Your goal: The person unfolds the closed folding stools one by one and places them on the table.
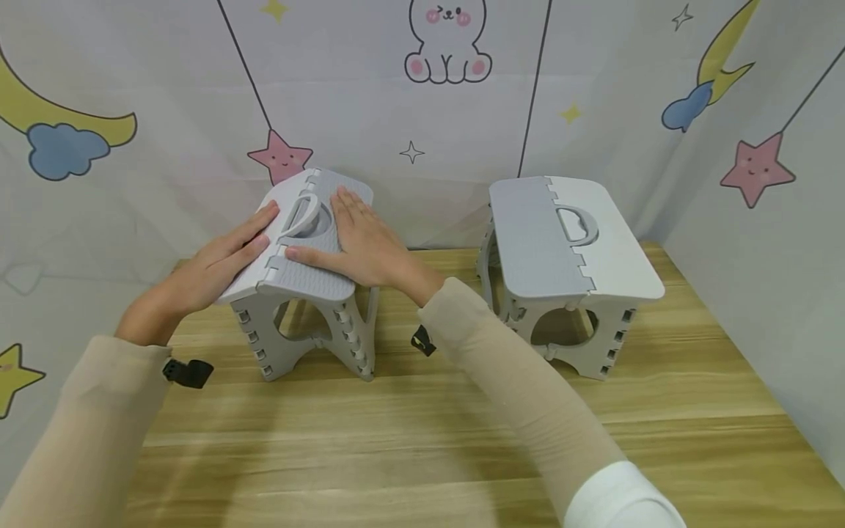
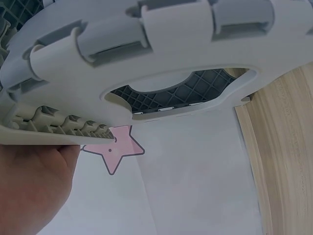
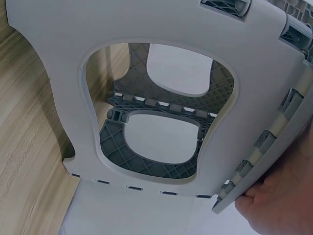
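Note:
On the left of the table stands a white and grey folding stool [image 1: 310, 282], its two-part top bent into a slight ridge along the hinge. My left hand [image 1: 207, 271] rests with straight fingers on the white half. Across the grey half my right hand [image 1: 370, 246] lies spread, thumb toward the hinge. Between the hands a white carry handle [image 1: 300, 217] sticks up from the top. In the left wrist view, the left hand [image 2: 36, 183] is at the edge of the top. The right wrist view has the right hand [image 3: 279, 191] against the other edge, beside a leg panel [image 3: 58, 63].
A second folding stool [image 1: 541, 235] stands to the right, its white and grey top lying almost flat. Both stools are on a wood-grain table [image 1: 370, 455]. Behind hangs a pale curtain [image 1: 370, 110] printed with stars and moons. Dark straps [image 1: 188, 372] hang at the wrists.

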The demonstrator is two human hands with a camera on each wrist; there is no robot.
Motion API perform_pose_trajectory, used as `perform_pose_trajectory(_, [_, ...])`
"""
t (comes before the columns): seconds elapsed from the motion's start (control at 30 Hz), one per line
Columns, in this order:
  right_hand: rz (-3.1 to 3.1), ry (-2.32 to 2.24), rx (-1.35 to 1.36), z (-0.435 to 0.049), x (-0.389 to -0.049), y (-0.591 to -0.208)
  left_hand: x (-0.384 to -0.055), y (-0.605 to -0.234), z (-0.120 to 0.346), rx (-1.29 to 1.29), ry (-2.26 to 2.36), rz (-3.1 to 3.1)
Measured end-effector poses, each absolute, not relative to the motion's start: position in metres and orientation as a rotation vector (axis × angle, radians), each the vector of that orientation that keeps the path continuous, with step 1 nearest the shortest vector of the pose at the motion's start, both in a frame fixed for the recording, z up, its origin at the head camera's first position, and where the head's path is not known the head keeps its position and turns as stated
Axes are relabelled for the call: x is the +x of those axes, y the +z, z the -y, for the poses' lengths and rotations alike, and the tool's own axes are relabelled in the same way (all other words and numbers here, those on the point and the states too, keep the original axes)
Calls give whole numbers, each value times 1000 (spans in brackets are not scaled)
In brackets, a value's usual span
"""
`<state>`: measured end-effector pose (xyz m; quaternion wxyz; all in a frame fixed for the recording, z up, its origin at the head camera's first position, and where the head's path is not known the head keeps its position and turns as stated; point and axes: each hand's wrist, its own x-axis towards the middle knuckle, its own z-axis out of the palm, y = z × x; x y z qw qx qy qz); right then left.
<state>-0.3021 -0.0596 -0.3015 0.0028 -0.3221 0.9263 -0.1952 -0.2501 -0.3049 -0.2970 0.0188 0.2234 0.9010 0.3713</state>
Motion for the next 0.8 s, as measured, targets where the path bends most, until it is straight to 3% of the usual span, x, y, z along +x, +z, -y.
perform_pose_trajectory(0.8, [-2922,-530,-996,60,-301,-300,-248,-295,306,667,1123,-2811])
